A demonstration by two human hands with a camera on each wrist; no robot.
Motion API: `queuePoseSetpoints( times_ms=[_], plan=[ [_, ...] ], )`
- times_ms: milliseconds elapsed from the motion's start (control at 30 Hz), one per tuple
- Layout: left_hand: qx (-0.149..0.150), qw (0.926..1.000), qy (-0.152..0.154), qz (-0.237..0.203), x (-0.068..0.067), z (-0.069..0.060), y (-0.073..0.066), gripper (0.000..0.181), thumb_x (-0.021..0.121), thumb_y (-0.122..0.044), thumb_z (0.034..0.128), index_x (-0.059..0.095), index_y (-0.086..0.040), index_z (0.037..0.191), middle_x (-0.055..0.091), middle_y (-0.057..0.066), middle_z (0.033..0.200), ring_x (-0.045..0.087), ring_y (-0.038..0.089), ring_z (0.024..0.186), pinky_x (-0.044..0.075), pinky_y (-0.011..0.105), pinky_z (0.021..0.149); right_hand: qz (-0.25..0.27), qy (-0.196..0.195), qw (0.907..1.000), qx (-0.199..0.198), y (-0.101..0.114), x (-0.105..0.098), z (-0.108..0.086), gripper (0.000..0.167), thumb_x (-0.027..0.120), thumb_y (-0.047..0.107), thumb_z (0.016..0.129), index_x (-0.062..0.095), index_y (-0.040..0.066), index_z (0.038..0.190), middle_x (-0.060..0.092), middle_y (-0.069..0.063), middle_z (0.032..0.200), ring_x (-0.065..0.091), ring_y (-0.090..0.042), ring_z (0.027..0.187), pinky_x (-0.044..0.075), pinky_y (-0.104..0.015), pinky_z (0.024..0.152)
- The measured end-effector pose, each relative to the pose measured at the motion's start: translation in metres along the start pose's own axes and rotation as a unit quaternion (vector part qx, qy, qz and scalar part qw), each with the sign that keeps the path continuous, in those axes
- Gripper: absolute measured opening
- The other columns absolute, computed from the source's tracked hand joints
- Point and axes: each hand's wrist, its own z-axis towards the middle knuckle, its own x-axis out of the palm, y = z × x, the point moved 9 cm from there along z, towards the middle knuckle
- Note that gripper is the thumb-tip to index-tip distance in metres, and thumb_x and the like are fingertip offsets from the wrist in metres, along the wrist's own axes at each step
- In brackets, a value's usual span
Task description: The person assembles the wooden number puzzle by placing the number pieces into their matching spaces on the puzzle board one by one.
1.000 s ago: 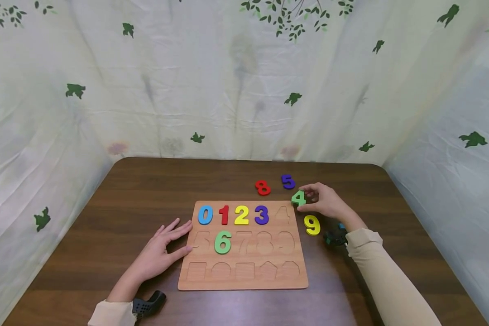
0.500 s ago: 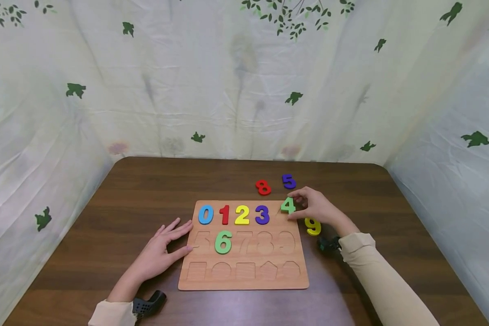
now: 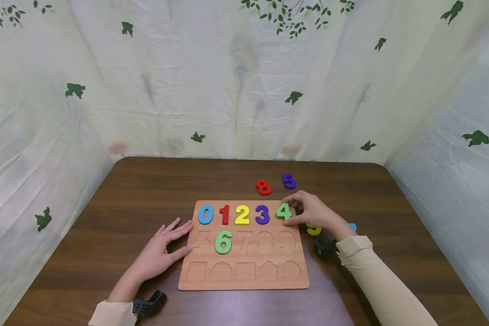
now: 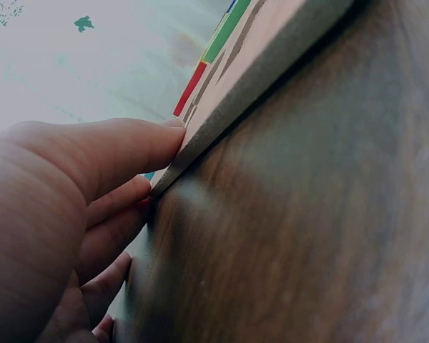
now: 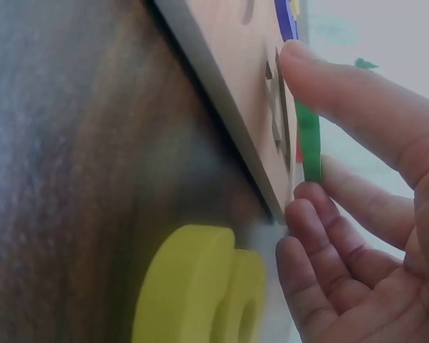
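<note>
A wooden board (image 3: pixel 244 283) with number recesses lies on the table, holding blue 0, red 1, yellow 2, purple 3 and a green 6 (image 3: pixel 222 242). My right hand (image 3: pixel 315 213) pinches the green 4 (image 3: pixel 283 211) at the board's top right recess. In the right wrist view the green 4 (image 5: pixel 309 143) stands just above its recess, between the thumb and fingers of my right hand (image 5: pixel 372 207). My left hand (image 3: pixel 159 253) rests with spread fingers against the board's left edge; the left wrist view shows the thumb of my left hand (image 4: pixel 79 193) touching that edge.
Behind the board lie a red 8 (image 3: pixel 263 187) and a purple 5 (image 3: pixel 289 181). A yellow 9 (image 3: pixel 313 229) is right of the board, partly hidden by my right hand. A blue piece (image 3: pixel 352 226) shows beyond my right wrist. A patterned cloth hangs behind the table.
My right hand has carried the green 4 leftward and toward the near side, from beside the board's corner to over the top right recess. The left hand has stayed put.
</note>
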Motion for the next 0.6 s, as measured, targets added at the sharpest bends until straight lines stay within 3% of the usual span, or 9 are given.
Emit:
queuePoseSetpoints(
  times_ms=[600],
  plan=[
    [0.001,1.0,0.001,0.002,0.0006,0.001,0.0013,0.066,0.081,-0.037,0.0959,0.06,-0.013,0.154,0.055,0.011,0.163,0.03,0.047,0.162,0.013,0.075,0.13,-0.031,-0.006,0.9995,-0.009,0.0037,0.004,-0.0005,0.063,0.094,0.034,0.085,0.072,0.009,0.138,0.063,-0.012,0.13,0.061,-0.025,0.114,0.057,-0.047,0.101]
  ],
)
